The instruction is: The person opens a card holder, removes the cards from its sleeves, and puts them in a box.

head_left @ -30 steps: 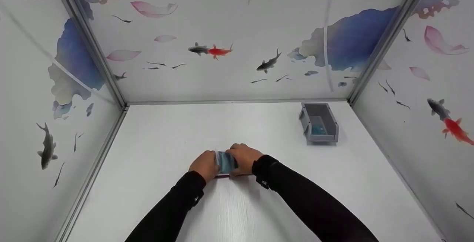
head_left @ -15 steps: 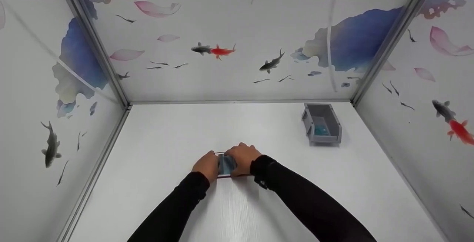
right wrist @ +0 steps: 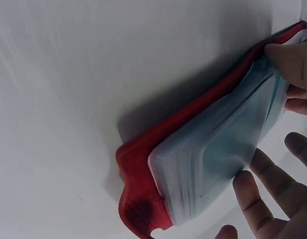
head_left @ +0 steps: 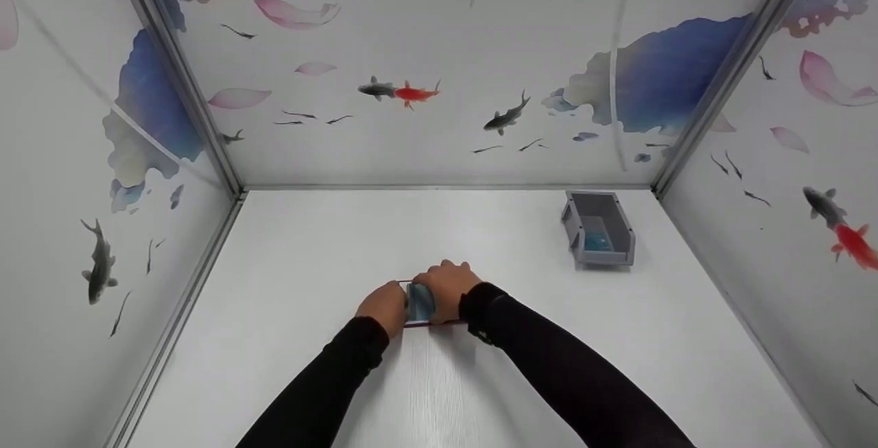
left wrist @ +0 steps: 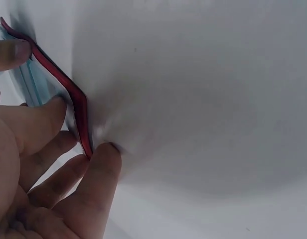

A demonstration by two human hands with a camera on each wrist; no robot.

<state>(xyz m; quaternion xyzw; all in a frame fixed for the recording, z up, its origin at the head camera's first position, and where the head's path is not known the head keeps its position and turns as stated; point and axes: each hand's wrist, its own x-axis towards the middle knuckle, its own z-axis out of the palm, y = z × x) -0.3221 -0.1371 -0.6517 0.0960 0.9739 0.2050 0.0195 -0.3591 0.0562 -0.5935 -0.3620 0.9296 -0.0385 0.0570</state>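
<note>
Near the middle of the tabletop, the left hand is clamping its fingers on the left end of a red-backed sleeve booklet while the right hand is spanning the other end, thumb and fingers gripping opposite edges, both hands partly covering it. A grey bin holding something teal is standing by the back right corner, and printed panels are rising along the back and side edges.
</note>
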